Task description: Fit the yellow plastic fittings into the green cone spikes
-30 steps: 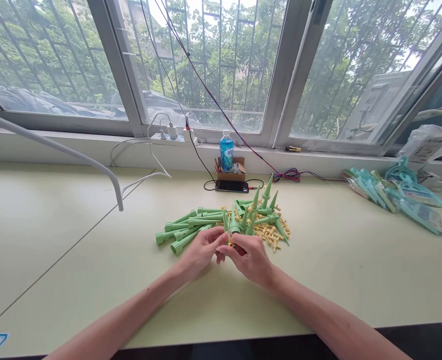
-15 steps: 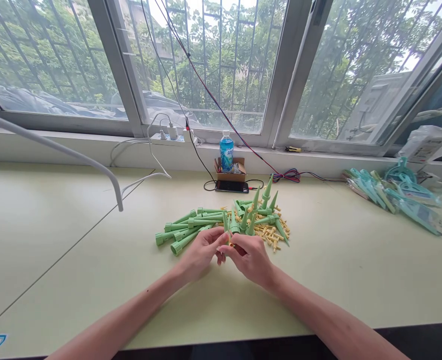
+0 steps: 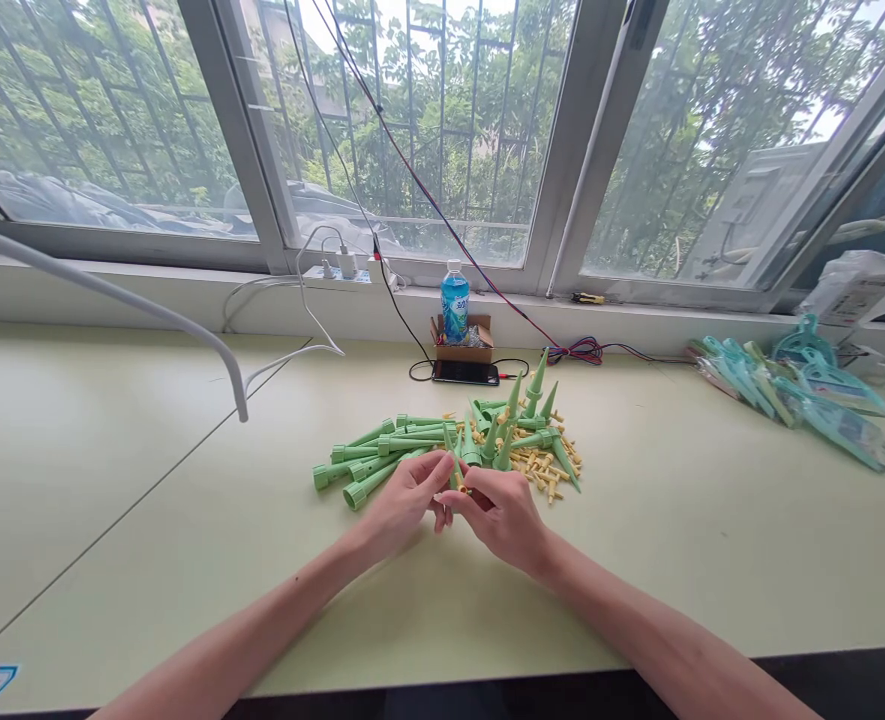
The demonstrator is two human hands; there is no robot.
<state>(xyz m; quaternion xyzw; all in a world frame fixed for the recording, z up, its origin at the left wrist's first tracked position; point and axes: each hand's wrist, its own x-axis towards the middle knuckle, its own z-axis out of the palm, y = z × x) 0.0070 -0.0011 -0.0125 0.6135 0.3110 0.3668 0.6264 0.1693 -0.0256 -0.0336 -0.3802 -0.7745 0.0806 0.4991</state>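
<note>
Both hands meet over the pale green table (image 3: 187, 520), just in front of a pile of green plastic spikes (image 3: 404, 445). My left hand (image 3: 404, 500) is closed around one green spike (image 3: 451, 462), whose tip points up between the hands. My right hand (image 3: 500, 512) pinches a small yellow plug (image 3: 462, 489) against that spike's lower end. Small yellow plugs (image 3: 543, 466) lie scattered at the right of the pile, and a few spikes stand upright there.
A blue-labelled bottle (image 3: 454, 306), a small cardboard box (image 3: 463, 342) and a black phone (image 3: 464, 373) sit by the window sill. Cables run across the sill. Teal packaged items (image 3: 787, 395) lie at the far right. A white tube (image 3: 149, 315) arcs in from the left.
</note>
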